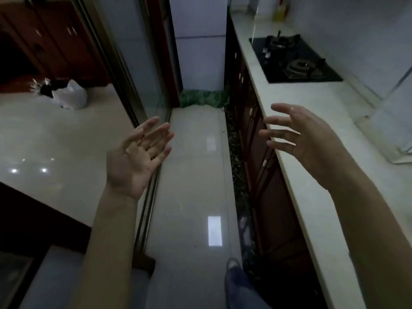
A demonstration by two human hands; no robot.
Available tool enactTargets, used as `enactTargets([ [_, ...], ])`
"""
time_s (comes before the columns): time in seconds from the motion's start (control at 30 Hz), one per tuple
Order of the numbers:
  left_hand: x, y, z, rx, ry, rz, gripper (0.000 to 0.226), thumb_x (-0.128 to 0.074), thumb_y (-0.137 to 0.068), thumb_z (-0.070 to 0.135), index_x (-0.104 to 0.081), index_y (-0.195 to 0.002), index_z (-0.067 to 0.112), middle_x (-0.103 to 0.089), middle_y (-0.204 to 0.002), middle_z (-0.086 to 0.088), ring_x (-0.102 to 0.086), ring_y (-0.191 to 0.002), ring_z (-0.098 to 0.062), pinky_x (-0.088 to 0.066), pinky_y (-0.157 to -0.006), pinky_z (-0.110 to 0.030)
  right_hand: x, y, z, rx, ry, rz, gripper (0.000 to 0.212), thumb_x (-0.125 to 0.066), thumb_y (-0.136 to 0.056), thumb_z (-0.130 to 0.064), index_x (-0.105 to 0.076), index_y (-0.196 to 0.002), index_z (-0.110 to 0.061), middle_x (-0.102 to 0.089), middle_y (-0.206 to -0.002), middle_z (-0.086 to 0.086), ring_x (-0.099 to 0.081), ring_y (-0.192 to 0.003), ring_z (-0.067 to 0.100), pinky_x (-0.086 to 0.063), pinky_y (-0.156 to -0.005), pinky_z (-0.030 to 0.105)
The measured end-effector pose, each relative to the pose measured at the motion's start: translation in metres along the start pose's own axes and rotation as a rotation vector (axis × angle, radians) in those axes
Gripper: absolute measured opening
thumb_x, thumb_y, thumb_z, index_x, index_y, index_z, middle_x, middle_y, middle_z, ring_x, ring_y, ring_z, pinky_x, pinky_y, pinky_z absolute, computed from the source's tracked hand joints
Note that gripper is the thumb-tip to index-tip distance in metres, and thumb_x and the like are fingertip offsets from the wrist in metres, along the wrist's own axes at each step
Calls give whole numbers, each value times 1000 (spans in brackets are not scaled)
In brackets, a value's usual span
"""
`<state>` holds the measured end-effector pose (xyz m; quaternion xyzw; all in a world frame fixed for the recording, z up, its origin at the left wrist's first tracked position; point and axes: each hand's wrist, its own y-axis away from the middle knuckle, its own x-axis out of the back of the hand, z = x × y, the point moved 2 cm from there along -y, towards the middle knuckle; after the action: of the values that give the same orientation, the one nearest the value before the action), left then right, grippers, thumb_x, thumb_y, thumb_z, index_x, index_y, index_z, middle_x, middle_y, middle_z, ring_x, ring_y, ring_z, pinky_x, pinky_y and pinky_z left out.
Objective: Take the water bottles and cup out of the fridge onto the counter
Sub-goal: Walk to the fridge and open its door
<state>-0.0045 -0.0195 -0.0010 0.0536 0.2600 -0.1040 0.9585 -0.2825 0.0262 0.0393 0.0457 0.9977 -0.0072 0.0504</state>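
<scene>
**kitchenlurker:** Fridge (198, 41) sits at the top centre of the frame, doors closed, so no water bottles or cup visible yet. Left hand (136, 157) and right hand (298, 137) both float mid-frame, fingers spread, holding nothing.

**tilefan:** I'd walk the floor (191, 175) right up first, then pull the door. It's a tall upright white box, long axis vertical, front facing us. Counter (296, 112) runs along the right, gas hob (294, 59) at upper right, so land stuff short of that.

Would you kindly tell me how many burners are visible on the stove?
2: one burner at the far end of the black stove, the other nearer the camera, both on the counter.
</scene>
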Motion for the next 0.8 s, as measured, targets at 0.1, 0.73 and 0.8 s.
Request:
enactTargets([
  [0.1, 8, -23, -22, 67, 43, 76, 69, -85, -33, 40, -74, -98, 19, -70, -111, -7, -63, -111, -23, -46, -100, -37, 9, -26, 22, -99, -10, 14, 23, -33, -99, -23, -53, -111, -18, -61, -99, 3, -64, -88, 19, -53, -81, 29],
  [0.73, 45, -158, -54, 275, 136, 277, 66, -88, -32, 35, -75, -93, 16, -72, -103, -6, -68, -100, -19, -51, -88, -34, 14, -179, 103, -468, -186, -31, 37, -35, -96, -35, -56, -119, -14, -64, -118, 13, -67, -103, 25, -54, -90, 38],
  [0.8, 60, -186, -48, 299, 199, 241, 60, -87, -35, 31, -76, -92, 15, -72, -101, -6, -69, -98, -19, -52, -86, -34, 3, -208, 108, -469, -203, -38, 39, -36, -95, -37, -56, -121, -15, -64, -119, 12, -67, -104, 24, -54, -90, 38],
])
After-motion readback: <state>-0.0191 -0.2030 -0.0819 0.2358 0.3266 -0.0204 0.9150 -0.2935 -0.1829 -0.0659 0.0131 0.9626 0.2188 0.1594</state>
